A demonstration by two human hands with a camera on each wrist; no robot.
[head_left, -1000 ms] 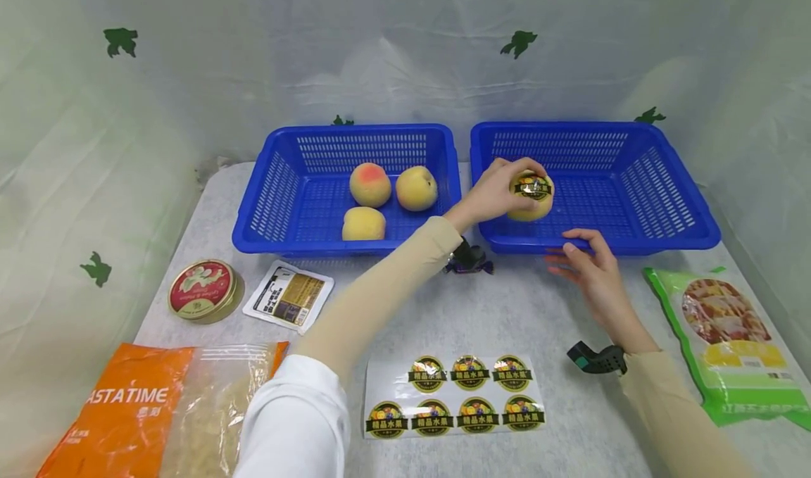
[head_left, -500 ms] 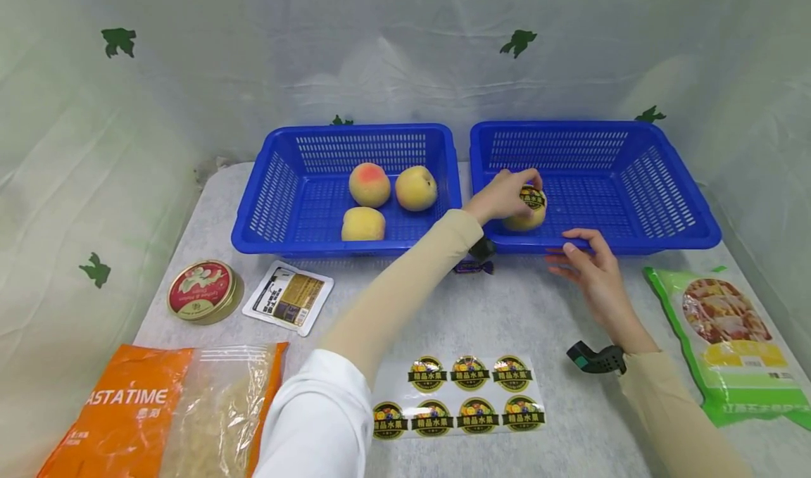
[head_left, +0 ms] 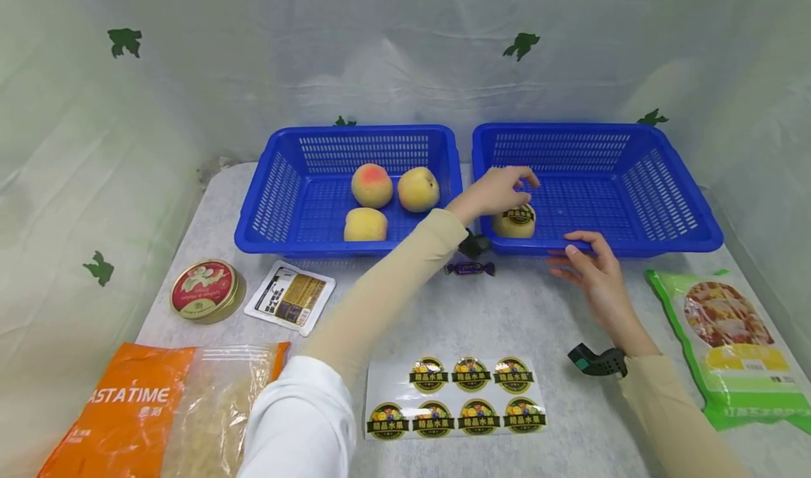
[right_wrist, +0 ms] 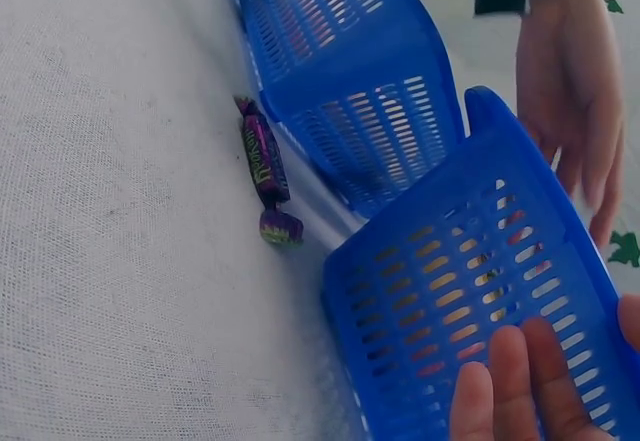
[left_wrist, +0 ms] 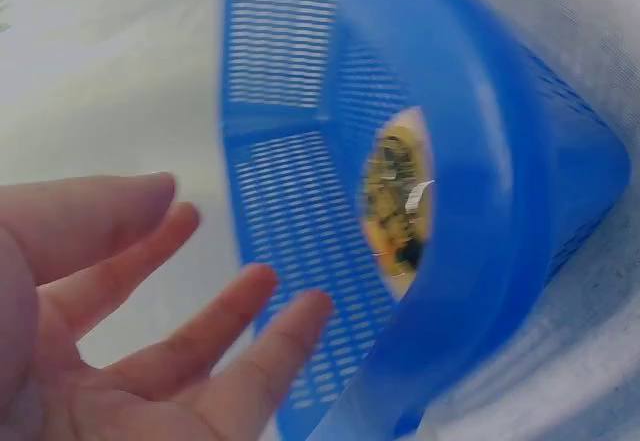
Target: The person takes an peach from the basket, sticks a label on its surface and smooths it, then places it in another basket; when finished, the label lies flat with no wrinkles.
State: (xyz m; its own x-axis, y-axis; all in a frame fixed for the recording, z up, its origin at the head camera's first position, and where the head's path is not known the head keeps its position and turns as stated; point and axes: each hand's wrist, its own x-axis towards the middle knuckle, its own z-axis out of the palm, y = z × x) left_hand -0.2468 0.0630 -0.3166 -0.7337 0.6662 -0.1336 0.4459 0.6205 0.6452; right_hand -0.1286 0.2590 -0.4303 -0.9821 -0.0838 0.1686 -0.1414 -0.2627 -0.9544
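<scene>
In the head view my left hand (head_left: 497, 191) is over the left end of the right-hand blue basket (head_left: 665, 242), fingers loosely bent and holding nothing. Just below it, a yellow peach (head_left: 514, 228) with a round black-and-gold sticker (head_left: 519, 215) lies on the basket floor. The left wrist view has the left hand's spread fingers (left_wrist: 235, 361) apart from the stickered peach (left_wrist: 400, 206), which the rim partly hides. My right hand (head_left: 598, 281) is at the same basket's front rim; in the right wrist view its straight fingers (right_wrist: 510, 371) lie along the slotted outer wall.
The left blue basket (head_left: 253, 242) contains three peaches. A sticker sheet (head_left: 389, 376) lies in front. A purple-wrapped candy (head_left: 470, 268), a round tin (head_left: 203, 291), a white-edged packet (head_left: 290, 296), an orange bag (head_left: 127, 414) and a green bag (head_left: 735, 351) lie around.
The left hand lowered the stickered peach into the right-hand basket, let it go and drew slightly up and left. The right hand stays at the front rim.
</scene>
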